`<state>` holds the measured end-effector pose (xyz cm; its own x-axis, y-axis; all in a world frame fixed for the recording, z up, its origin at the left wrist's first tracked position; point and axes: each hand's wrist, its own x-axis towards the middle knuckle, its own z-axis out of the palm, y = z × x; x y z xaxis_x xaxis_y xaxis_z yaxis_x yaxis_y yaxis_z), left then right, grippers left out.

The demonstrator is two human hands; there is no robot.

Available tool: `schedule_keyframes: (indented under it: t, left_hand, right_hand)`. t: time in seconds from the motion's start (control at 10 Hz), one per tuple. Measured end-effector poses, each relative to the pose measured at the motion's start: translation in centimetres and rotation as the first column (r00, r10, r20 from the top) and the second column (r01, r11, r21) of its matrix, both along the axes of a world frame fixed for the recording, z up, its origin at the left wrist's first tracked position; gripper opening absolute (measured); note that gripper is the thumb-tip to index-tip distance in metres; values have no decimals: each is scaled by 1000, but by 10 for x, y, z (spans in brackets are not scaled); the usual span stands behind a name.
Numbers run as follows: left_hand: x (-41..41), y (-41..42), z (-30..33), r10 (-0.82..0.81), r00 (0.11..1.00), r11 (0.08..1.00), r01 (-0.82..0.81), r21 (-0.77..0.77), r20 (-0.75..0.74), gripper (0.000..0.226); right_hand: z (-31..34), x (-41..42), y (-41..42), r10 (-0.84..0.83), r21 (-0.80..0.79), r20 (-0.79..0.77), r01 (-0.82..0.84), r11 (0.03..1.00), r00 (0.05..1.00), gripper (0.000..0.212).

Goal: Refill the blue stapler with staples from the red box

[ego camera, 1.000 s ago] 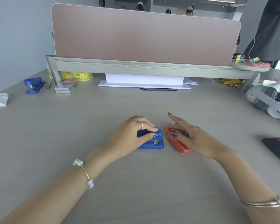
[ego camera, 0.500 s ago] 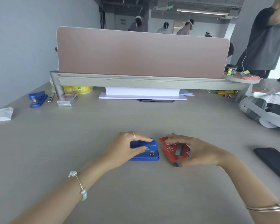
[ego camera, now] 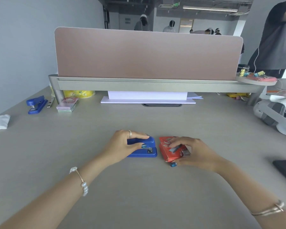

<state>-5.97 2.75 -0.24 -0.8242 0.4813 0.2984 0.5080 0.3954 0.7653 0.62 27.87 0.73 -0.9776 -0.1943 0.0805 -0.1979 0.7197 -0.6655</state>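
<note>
Grey desk (ego camera: 139, 187), pink divider (ego camera: 147, 53) (ceiling strip-light (ego camera: 210, 8))

Both forearms reach in from the near edge. The left hand (ego camera: 122, 145) points toward one o'clock, fingers curled and closed in a grip. The right hand (ego camera: 195, 152) points toward ten o'clock, fingers arched, thumb tucked low, apparently pinching.

Blue stapler (ego camera: 142, 148), red box (ego camera: 169, 150), grey staples (ego camera: 175, 148), pink divider (ego camera: 147, 54)

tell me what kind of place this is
Most likely an open-plan office: a shared desk split by a pink partition screen, a stack of white paper under its shelf, and a second blue stapler at the far left.
</note>
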Motion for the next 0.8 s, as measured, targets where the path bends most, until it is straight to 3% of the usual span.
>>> schedule_keyframes:
  t: [0.3,0.5,0.7,0.8]
  left_hand:
    - [-106,12,-3,89,994,996,-89,8,-64,29]
    - [-161,19,1,133,991,991,-132,6,-24,28]
    - [-167,17,1,92,996,995,-91,-34,17,29]
    - [-162,14,10,127,991,991,-129,34,50,37]
  right_hand:
    - [-3,-109,-2,-53,-24,-39,52,998,998,39]
    - [-4,-170,-2,-99,-5,-40,99,995,994,40]
    - [-3,-178,-4,-86,31,-7,86,996,996,47]
    - [7,-169,-3,-111,-59,-24,110,992,993,51]
